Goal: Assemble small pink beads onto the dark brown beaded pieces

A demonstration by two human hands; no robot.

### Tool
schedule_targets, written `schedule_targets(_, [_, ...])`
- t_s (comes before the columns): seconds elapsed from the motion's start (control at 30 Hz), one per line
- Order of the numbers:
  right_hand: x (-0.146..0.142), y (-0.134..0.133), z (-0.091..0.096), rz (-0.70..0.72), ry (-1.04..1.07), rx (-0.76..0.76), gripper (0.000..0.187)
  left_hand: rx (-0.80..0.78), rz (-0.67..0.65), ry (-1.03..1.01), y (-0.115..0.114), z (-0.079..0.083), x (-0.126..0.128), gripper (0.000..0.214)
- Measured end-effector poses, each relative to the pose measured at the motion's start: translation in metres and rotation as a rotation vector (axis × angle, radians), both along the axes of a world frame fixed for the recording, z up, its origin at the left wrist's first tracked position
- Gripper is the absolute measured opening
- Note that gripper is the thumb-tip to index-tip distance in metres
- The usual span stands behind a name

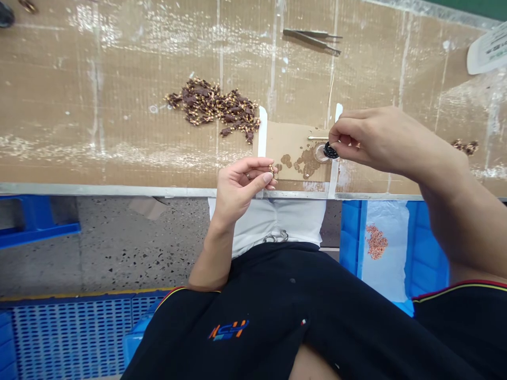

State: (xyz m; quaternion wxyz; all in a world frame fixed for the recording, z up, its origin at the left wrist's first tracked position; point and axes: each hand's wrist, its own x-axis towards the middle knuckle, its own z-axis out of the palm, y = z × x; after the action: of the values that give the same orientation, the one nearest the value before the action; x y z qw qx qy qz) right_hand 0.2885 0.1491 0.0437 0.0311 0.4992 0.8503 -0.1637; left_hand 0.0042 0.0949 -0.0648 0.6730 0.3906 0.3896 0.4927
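Observation:
My left hand (241, 184) is at the table's front edge, its fingers pinched on a tiny brown and gold part (272, 169). My right hand (372, 138) hovers over a small cardboard patch (291, 145) framed by white tape, with thumb and fingers closed on a small black ring-shaped part (330, 151). Just below that ring a small clear round dish (320, 154) sits on the patch. A pile of brown and gold parts (216, 107) lies on the table, up and to the left of my left hand.
Tweezers (312, 38) lie at the far edge of the cardboard-covered table (99, 105). A few more brown parts (465, 146) lie at right. Below the table a blue bin lined with white plastic (386, 248) holds orange-brown bits. Blue crates (71, 332) stand on the floor at left.

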Motion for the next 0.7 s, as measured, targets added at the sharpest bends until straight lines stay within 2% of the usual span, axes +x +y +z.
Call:
schedule_targets(0.2, [0.0006,0.0037,0.0010,-0.022,0.037,-0.040,0.021,-0.027,0.001,0.021,-0.0002,0.0023,0.0011,0.038])
schedule_targets(0.4, [-0.0008,0.0039,0.0017,0.017,-0.027,0.002,0.023,-0.029,0.001,0.044,-0.0005,0.0033,0.0015,0.041])
schedule_targets(0.53, [-0.0027,0.0034,0.0038,-0.027,0.043,-0.020,0.023,-0.026,0.001,0.049,-0.0007,0.0040,0.0015,0.040])
schedule_targets(0.7, [-0.0059,0.0035,0.0052,0.004,0.005,-0.018,0.026,-0.008,0.004,0.025,-0.0010,0.0032,0.0018,0.036])
